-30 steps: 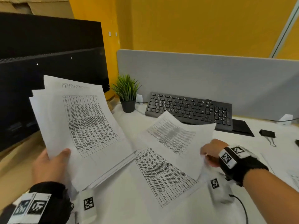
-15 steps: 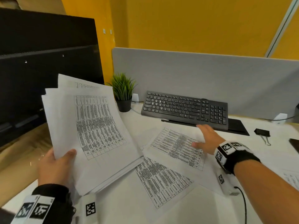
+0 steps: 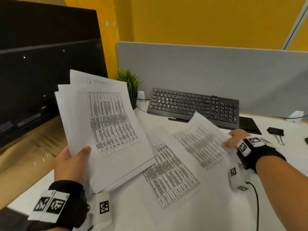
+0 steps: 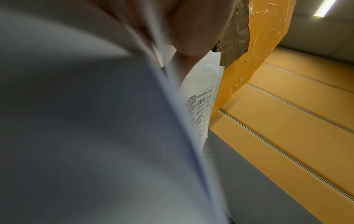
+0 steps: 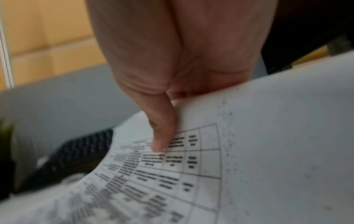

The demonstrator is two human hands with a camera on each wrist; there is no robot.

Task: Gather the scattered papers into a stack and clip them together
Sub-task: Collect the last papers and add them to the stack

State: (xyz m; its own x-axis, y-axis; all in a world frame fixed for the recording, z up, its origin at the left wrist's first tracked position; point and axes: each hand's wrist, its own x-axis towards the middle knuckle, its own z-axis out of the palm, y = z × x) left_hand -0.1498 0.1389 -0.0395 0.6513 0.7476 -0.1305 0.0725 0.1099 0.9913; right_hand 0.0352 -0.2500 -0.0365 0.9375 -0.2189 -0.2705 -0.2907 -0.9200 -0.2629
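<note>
Lifting off the surface (image 3: 208, 214), one printed sheet (image 3: 205, 144) is now pinched by the right hand (image 3: 236, 139) — the stack (image 3: 106, 130) stays gripped in the left hand (image 3: 70, 164), one flat sheet (image 3: 168, 177) left.

No legible text anywhere

The papers (image 3: 106, 124) carry printed tables too blurred to read; the keyboard (image 3: 195, 105) legends are too small; the wrist tags (image 3: 50, 205) show only black-and-white square codes.

Right hand (image 3: 236, 139): earlier flat on the white printed table sheet (image 3: 202, 140), now pinches its edge.
Sheet: lifted, tilted, overlapping the black keyboard (image 3: 193, 105).
</note>
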